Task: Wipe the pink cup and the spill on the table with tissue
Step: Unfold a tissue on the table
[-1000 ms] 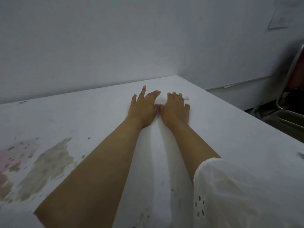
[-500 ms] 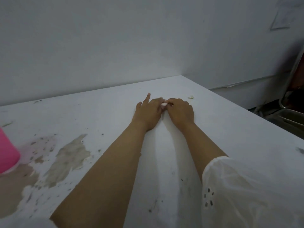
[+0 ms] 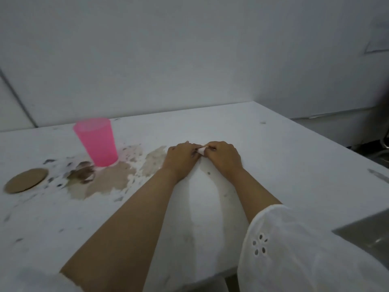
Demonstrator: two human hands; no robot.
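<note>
A pink cup (image 3: 96, 142) stands upright at the back left of the white table (image 3: 284, 165), in a brown spill (image 3: 109, 180) that spreads right toward my hands. My left hand (image 3: 181, 159) and my right hand (image 3: 224, 158) rest side by side on the table, fingers curled. Both pinch a small white tissue (image 3: 201, 150) between their fingertips. Most of the tissue is hidden by my fingers. The cup is roughly a hand's width left of my left hand.
A round brown coaster (image 3: 26, 180) lies at the left edge, beside a dark clump (image 3: 82, 173) in the spill. Small dark specks dot the tabletop. A metal surface (image 3: 368, 234) shows at the lower right. A white wall runs behind the table.
My hands have gone from flat on the tissue to curled, pinching it, and moved toward me. The view has swung left, bringing the cup, spill and coaster into sight.
</note>
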